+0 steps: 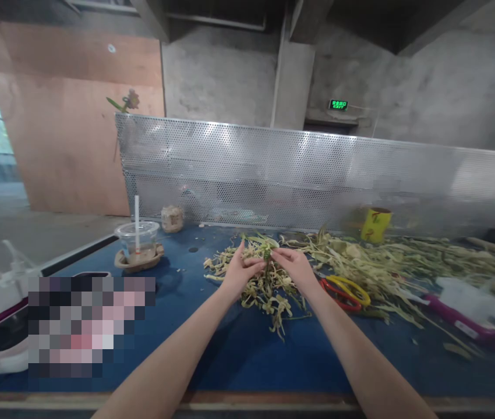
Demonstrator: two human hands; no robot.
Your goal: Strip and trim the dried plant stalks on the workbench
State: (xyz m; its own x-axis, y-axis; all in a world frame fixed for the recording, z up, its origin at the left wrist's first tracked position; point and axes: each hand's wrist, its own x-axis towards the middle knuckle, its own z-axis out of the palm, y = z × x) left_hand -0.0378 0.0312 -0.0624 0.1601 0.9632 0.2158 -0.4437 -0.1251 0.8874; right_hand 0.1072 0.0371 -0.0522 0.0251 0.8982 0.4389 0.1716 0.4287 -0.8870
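Over the middle of the table, my left hand (239,270) and my right hand (295,266) meet at a small green plant piece (267,254), which looks knotted or braided. Right thumb and fingers pinch its upper part. My left thumb presses in from the other side, with the left index finger pointing up. Beneath both hands lies a loose pile of pale, dried plant strips (278,302). Beside my right forearm are red and yellow loops (350,290), like scissor handles, partly hidden by the arm.
A larger heap of dried stalks (361,262) spreads across the right, near a yellow cylinder (375,226) and a purple-and-white power strip (466,320). At left stand a lidded plastic cup (137,235) and a wrapped jar (172,219). A perforated metal screen (239,169) borders the back.
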